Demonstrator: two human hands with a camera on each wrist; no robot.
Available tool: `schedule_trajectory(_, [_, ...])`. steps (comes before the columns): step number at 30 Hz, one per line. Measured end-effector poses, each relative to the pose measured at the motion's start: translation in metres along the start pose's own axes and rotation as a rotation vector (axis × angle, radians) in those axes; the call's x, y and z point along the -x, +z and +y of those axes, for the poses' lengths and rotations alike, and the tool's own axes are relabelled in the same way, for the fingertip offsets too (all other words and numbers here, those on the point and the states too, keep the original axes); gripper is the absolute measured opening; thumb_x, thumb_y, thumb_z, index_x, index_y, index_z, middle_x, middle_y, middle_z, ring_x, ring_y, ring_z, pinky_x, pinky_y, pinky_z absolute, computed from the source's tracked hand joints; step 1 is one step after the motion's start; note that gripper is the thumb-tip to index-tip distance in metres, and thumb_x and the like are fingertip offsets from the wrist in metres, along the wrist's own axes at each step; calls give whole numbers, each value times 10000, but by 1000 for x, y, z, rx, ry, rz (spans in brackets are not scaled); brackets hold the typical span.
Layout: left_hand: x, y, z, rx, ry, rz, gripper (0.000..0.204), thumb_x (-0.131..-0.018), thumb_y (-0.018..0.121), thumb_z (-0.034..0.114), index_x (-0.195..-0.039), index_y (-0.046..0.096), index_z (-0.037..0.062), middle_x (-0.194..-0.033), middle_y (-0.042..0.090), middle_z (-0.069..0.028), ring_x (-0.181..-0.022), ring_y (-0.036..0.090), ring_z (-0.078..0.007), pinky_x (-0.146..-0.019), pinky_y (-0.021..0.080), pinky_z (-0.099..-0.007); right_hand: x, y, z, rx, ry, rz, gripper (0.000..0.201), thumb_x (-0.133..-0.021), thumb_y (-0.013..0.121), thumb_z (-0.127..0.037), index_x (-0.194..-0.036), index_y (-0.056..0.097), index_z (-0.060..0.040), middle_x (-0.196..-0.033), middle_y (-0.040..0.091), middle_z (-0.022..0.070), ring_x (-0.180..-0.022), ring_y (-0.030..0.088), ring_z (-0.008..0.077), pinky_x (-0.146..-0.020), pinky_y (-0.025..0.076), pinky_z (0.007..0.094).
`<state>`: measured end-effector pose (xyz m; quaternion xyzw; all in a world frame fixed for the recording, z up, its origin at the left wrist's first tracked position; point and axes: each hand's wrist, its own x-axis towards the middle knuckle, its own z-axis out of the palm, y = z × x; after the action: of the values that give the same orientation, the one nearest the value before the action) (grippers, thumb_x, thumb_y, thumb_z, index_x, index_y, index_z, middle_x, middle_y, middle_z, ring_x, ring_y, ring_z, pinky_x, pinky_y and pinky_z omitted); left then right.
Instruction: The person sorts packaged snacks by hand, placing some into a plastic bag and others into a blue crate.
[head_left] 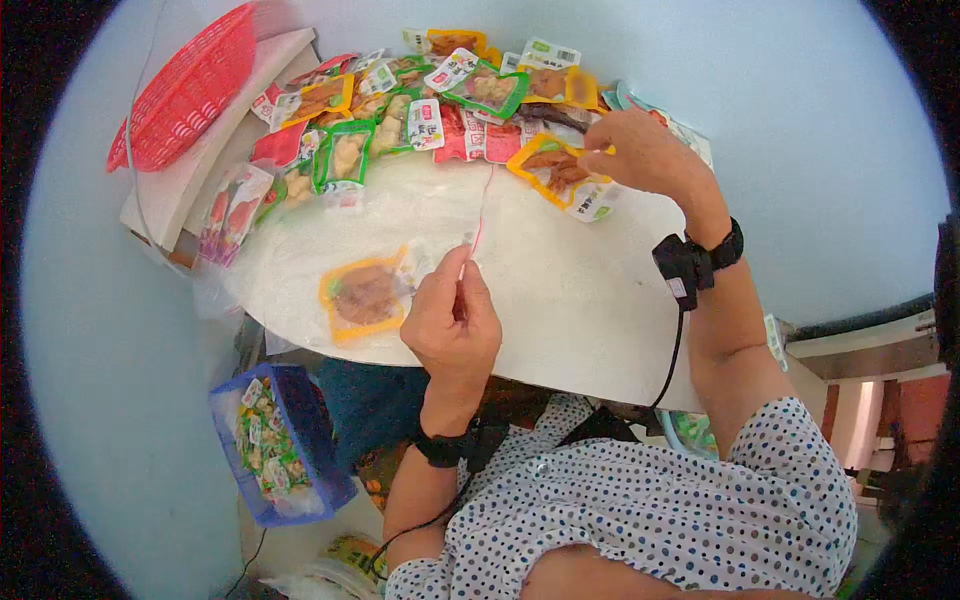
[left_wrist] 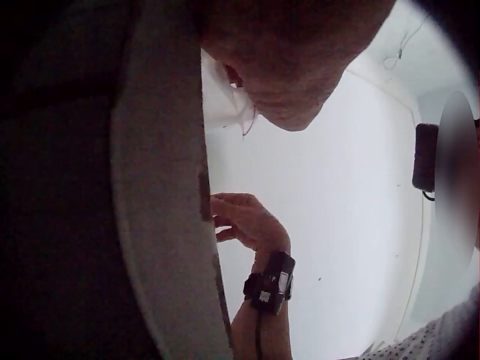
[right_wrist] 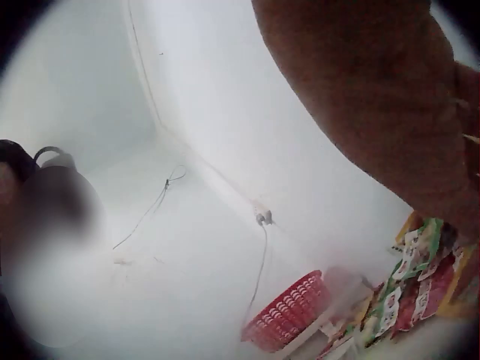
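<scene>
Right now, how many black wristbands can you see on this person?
2. The left wristband circles the wrist behind the left hand; the right wristband circles the wrist behind the right hand, near the piled packets. Both wrists show, so none seems hidden there.

Perhaps a small workroom: food packets (head_left: 488,92) heaped on a table (head_left: 580,285), crate (head_left: 315,440) below

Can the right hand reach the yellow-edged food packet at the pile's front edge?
Probably yes: the right hand is close by the yellow-edged food packet, whose middle looks uncovered.
</scene>
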<state>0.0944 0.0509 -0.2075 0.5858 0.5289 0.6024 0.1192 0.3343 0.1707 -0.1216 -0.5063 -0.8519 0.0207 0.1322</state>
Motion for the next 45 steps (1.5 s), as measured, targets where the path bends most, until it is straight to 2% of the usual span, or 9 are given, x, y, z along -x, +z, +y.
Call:
schedule_trajectory(1, [0, 1, 0, 12, 4, 9, 182, -812, 637, -34, -989, 669, 0, -608, 538, -76, -478, 475, -146, -449, 367, -274, 2, 3, 5, 143, -88, 106, 315, -762, 685, -266, -883, 673, 25, -832, 670, 168, -719, 656, 295, -648, 511, 378])
schedule_trajectory(10, [2, -1, -1, 51, -28, 3, 177, -819, 639, -20, -994, 667, -10, -612, 536, -71, -492, 472, -138, -466, 376, -268, -9, 3, -35, 153, 195, -384, 476, -602, 803, -377, -858, 682, 5, -805, 666, 217, -813, 660, 354, -739, 530, 447])
schedule_trajectory(16, [3, -1, -1, 40, -69, -12, 173, -819, 645, -10, -991, 667, -9, -612, 538, -75, -490, 477, -139, -467, 381, -269, -9, 22, -22, 69, 81, -335, 519, -600, 751, -392, -893, 606, 12, -916, 649, 202, -808, 625, 363, -706, 498, 425])
schedule_trajectory(22, [1, -1, 0, 34, -38, 12, 173, -818, 645, -12, -990, 668, -11, -611, 543, -78, -484, 484, -140, -461, 383, -271, -17, 16, -51, 153, 334, -368, 513, -599, 775, -407, -885, 659, 2, -909, 673, 222, -897, 652, 357, -809, 513, 422])
schedule_trajectory(25, [2, 1, -1, 31, -16, 18, 175, -817, 644, -15, -991, 668, -14, -613, 547, -81, -484, 487, -144, -460, 384, -271, -17, 37, -26, -46, 131, -262, 529, -609, 783, -411, -905, 636, 2, -909, 666, 215, -882, 644, 361, -793, 508, 424])
schedule_trajectory(34, [2, 1, -4, 29, -16, 9, 175, -814, 642, -23, -988, 664, -25, -618, 553, -94, -486, 498, -156, -461, 391, -272, -22, 36, -4, -314, 59, -211, 339, -666, 748, -132, -920, 558, -12, -813, 600, 79, -784, 590, 194, -704, 468, 316])
schedule_trajectory(37, [2, 1, -3, 23, -14, 8, 176, -814, 642, -24, -989, 663, -25, -619, 554, -96, -485, 500, -157, -460, 391, -274, -20, 31, 9, -346, -5, -75, 418, -650, 786, -206, -977, 604, -19, -937, 652, 131, -870, 623, 263, -746, 496, 347])
schedule_trajectory(40, [2, 2, -4, 23, -8, 13, 179, -813, 642, -24, -991, 662, -25, -617, 552, -96, -482, 498, -158, -457, 390, -276, -18, 19, 10, -443, 69, -88, 286, -681, 726, -85, -916, 593, 9, -756, 618, 34, -731, 552, 101, -646, 441, 246])
schedule_trajectory(45, [1, 2, -5, 33, 8, 20, 182, -812, 642, -25, -993, 661, -26, -612, 549, -95, -478, 496, -159, -454, 389, -278, -19, 3, 0, -471, 255, -110, 141, -720, 703, -79, -820, 646, 3, -732, 615, 8, -698, 547, 87, -641, 436, 240])
